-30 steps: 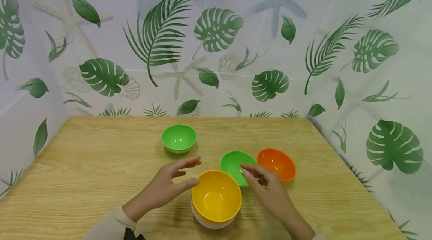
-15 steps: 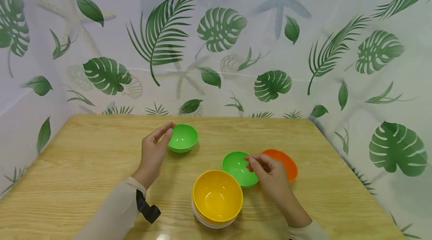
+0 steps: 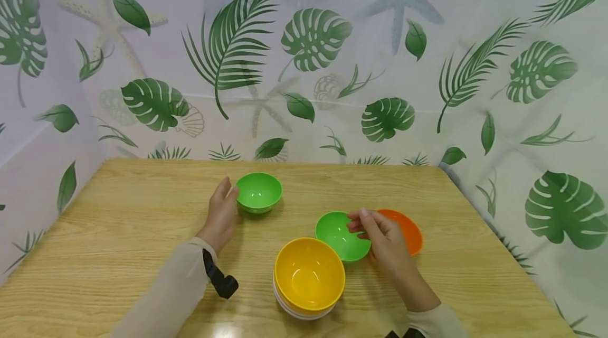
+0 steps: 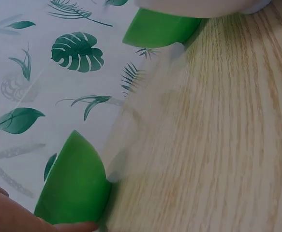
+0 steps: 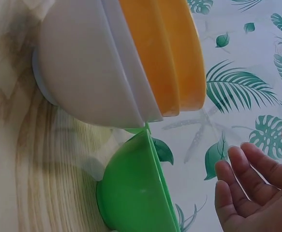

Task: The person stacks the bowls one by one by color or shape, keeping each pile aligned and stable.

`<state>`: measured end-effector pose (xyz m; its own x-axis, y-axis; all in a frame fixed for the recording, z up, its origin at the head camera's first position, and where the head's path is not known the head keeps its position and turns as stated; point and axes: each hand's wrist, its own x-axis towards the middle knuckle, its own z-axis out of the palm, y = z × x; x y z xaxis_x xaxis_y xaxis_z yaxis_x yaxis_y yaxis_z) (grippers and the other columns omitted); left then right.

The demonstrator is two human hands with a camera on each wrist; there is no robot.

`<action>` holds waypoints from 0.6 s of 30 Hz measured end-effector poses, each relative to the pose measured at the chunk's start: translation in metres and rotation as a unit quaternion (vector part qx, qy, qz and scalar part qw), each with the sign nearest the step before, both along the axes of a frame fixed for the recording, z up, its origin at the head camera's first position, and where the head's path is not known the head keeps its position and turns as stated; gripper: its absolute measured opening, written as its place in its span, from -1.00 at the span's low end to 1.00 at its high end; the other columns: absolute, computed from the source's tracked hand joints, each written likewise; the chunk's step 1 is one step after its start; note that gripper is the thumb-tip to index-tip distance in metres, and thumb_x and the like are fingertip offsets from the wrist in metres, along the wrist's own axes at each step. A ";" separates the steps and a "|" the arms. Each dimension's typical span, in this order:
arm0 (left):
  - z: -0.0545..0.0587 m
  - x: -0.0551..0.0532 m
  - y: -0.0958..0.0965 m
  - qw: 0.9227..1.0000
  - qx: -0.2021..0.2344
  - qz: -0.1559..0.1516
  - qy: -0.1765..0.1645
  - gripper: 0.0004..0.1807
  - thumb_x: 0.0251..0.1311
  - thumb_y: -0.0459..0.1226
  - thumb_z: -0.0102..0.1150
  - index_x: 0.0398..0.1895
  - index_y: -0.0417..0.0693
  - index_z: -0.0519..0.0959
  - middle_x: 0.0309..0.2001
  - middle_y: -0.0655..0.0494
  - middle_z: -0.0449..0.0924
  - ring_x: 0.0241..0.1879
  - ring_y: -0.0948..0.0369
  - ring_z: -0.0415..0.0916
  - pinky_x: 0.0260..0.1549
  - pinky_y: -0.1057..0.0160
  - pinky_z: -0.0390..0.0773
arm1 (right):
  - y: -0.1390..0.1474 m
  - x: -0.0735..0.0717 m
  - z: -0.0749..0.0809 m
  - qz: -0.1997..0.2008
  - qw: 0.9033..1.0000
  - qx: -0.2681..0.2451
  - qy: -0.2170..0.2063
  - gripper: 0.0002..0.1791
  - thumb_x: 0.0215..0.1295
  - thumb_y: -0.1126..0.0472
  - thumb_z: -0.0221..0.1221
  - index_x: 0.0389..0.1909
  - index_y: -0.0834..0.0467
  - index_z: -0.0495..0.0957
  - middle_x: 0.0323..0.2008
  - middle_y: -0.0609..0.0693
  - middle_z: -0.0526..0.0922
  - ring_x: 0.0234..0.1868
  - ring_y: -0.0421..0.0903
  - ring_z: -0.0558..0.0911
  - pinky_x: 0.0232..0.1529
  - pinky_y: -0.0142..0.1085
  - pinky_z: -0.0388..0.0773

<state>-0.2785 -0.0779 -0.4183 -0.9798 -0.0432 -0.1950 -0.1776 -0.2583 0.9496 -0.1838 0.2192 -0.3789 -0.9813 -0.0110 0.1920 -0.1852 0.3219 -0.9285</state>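
L hand (image 3: pixel 221 217) relaxed beside far grn bowl (image 3: pixel 259 193); R hand (image 3: pixel 386 237) loose, empty. We'd cup bowl lightly, keep lvl.

I see a lane across the counter (image 3: pixel 133 243) between the far green bowl (image 3: pixel 258 194) and the stack (image 3: pixel 310 274), with more room leftward. The left hand (image 3: pixel 221 217) takes up the far green bowl's left side. The near green bowl (image 3: pixel 339 237) and orange bowl (image 3: pixel 411 231) crowd the stack's right; cloth (image 3: pixel 304 82) bars the back.
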 end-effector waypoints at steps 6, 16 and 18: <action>-0.011 -0.007 0.003 0.999 0.033 -0.008 -0.025 -0.34 0.53 -0.25 -0.34 0.54 0.07 -0.34 0.54 0.00 -0.46 0.49 -0.04 -0.39 0.26 -0.36 0.06 | 0.001 -0.001 -0.004 0.009 1.000 -0.010 -0.001 -0.53 0.54 0.07 -0.14 -0.05 0.40 0.55 -0.23 0.21 0.65 -0.21 -0.16 0.63 -0.14 -0.32 0.59; -0.018 -0.010 0.008 0.995 0.091 0.012 -0.043 -0.26 0.42 -0.43 -0.27 0.54 0.07 -0.30 0.53 -0.07 -0.42 0.46 -0.15 -0.20 0.19 -0.27 0.28 | 0.002 -0.003 -0.009 0.013 1.000 0.001 -0.016 -0.54 0.54 0.09 -0.14 -0.04 0.41 0.54 -0.22 0.18 0.65 -0.20 -0.12 0.64 -0.12 -0.29 0.59; -0.019 -0.010 0.009 0.994 0.096 0.014 -0.039 -0.25 0.40 -0.47 -0.29 0.55 0.07 -0.29 0.53 -0.07 -0.40 0.45 -0.16 -0.18 0.20 -0.26 0.28 | 0.001 -0.003 -0.009 0.011 1.000 0.001 -0.020 -0.55 0.54 0.09 -0.14 -0.05 0.40 0.55 -0.22 0.18 0.65 -0.19 -0.11 0.64 -0.12 -0.30 0.59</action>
<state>-0.2888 -0.0686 -0.4369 -0.9601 -0.0250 -0.2787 -0.2398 -0.4397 0.8655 -0.1865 0.2206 -0.3884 -0.9877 -0.0340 0.1524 -0.1552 0.3198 -0.9347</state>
